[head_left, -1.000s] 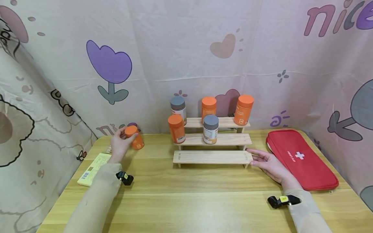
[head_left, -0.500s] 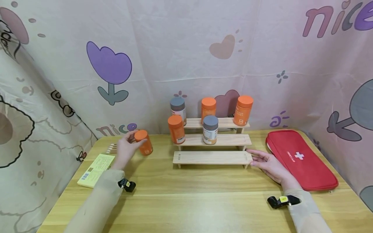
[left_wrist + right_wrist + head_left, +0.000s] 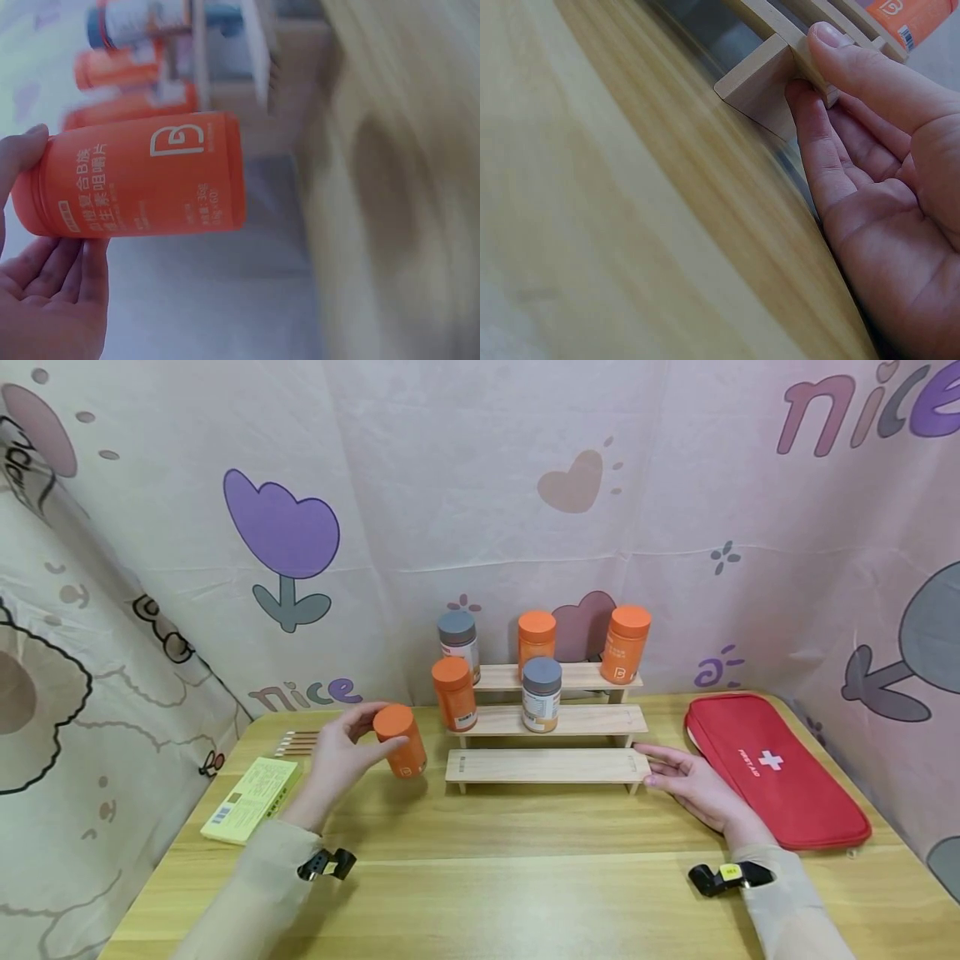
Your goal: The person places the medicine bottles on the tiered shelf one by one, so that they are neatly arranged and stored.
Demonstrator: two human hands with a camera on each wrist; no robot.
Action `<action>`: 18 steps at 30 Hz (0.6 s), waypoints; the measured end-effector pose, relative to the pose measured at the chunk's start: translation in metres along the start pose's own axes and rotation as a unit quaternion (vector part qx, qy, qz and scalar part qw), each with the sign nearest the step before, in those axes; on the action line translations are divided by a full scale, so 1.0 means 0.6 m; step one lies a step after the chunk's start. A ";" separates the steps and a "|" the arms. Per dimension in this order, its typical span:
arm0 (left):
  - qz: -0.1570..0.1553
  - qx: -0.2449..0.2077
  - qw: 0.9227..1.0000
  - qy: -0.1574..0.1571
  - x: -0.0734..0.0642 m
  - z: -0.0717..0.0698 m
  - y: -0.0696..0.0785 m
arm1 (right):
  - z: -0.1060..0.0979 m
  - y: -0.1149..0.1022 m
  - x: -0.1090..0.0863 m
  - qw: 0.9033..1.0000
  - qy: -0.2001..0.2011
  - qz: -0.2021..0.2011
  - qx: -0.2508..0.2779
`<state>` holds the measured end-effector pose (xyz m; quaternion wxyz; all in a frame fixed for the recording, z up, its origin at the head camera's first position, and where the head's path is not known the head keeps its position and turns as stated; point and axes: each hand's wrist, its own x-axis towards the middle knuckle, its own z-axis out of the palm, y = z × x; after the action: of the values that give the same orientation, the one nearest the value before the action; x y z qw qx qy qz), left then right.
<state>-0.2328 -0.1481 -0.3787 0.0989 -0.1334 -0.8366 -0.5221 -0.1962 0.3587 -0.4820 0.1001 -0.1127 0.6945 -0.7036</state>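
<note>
My left hand (image 3: 347, 758) grips an orange pill bottle (image 3: 401, 743) near its lid, thumb on one side and fingers on the other. The left wrist view shows white lettering on the bottle (image 3: 142, 176), which is held off the table and slightly tilted. Right of it stands a three-tier wooden display rack (image 3: 547, 766). At the rack's right end my right hand (image 3: 701, 789) pinches the lowest tier's edge, thumb above and index finger below, as the right wrist view shows. On the middle tier are an orange bottle (image 3: 454, 693) and a grey-lidded bottle (image 3: 542, 695).
The top tier bears a grey-lidded bottle (image 3: 458, 635) and two orange bottles, one at the right end (image 3: 626, 645). A red first aid pouch (image 3: 776, 772) lies at right. At left are a pale yellow box (image 3: 251, 800) and several thin sticks (image 3: 298, 743).
My left hand has carried the orange pill bottle to the right, toward the rack and nearer to me. More of the sticks and box now shows. My right hand stays at the rack.
</note>
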 end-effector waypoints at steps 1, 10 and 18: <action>0.013 -0.002 1.000 -0.006 -0.004 0.004 0.011 | 0.000 0.001 0.000 1.000 -0.001 -0.001 0.001; 0.126 -0.042 0.987 -0.087 -0.023 0.070 0.090 | -0.004 0.003 0.000 1.000 -0.002 0.002 0.000; 0.138 -0.031 0.982 -0.126 -0.017 0.163 0.129 | -0.002 0.000 0.000 1.000 0.000 0.002 -0.004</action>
<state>-0.2007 -0.0289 -0.3585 0.0597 -0.3154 -0.7995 -0.5077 -0.1968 0.3595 -0.4823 0.1005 -0.1116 0.6976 -0.7005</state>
